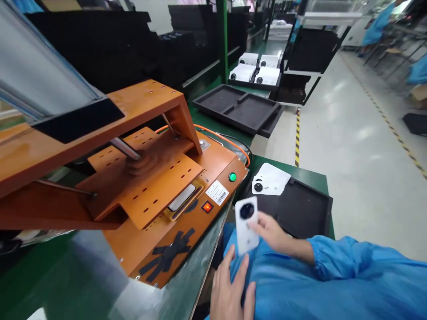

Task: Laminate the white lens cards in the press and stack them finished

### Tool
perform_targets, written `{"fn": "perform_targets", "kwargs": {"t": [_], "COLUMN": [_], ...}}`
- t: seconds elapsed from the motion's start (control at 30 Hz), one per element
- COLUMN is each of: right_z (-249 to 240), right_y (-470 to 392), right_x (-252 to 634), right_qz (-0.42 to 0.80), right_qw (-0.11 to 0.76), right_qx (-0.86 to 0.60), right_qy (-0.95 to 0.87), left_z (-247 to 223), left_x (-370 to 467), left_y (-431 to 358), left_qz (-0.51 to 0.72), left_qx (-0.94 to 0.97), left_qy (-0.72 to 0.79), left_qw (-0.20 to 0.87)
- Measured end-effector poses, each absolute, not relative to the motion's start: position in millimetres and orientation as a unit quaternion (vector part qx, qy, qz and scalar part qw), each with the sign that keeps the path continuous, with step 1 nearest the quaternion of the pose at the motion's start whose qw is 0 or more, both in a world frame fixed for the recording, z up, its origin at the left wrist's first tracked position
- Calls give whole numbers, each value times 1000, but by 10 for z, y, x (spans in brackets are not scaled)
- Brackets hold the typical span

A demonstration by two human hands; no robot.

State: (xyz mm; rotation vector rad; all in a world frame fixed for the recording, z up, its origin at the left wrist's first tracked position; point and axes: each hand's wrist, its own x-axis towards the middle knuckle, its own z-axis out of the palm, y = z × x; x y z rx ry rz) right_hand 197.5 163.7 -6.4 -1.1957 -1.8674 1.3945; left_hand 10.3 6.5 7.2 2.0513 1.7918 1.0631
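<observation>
My right hand (271, 231) grips a white phone back cover (246, 229) by its right edge, upright, with its round black camera ring at the top. Just below the cover, my left hand (230, 284) is open with fingers spread, its fingertips close to the lower end; whether they touch cannot be made out. Several similar white back covers (270, 180) lie fanned out on a black tray (308, 206) to the right. To the left stands an orange press (220, 162), with a white piece (182, 198) in the fixture beneath its plate.
The press carries a green button (232, 177), a lit red switch (207, 206) and black tape strips (168, 255). An orange hose (230, 138) curves behind it. Farther back are black trays (238, 106), stacked white covers (267, 75), a green post (222, 40) and a rack (310, 49).
</observation>
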Motion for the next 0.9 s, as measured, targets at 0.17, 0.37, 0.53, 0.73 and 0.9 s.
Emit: {"fn": "perform_targets", "kwargs": {"t": [0.17,0.37,0.53,0.73,0.9], "right_z": [-584,-910,-1021,-1207,-1484], "right_y": [2740,3352,3352,3356,3639], "right_x": [2867,3169,3044,3030,3174], "right_qz": [241,162,104,43,13], "right_qw": [138,55,56,115,140], "right_qx": [-559,-560,-544,-502,-544], "right_qy": [-782,-810,-831,-856,-827], "left_z": [-4,-154,-69,288,465], "left_x": [-42,-103,-65,-135,-584], "left_y": [-56,-129,-178,-313,-467], "left_qz": [407,422,416,426,420], "left_qx": [651,651,639,602,494], "left_qy": [632,619,634,666,762], "left_qw": [103,125,127,114,5]}}
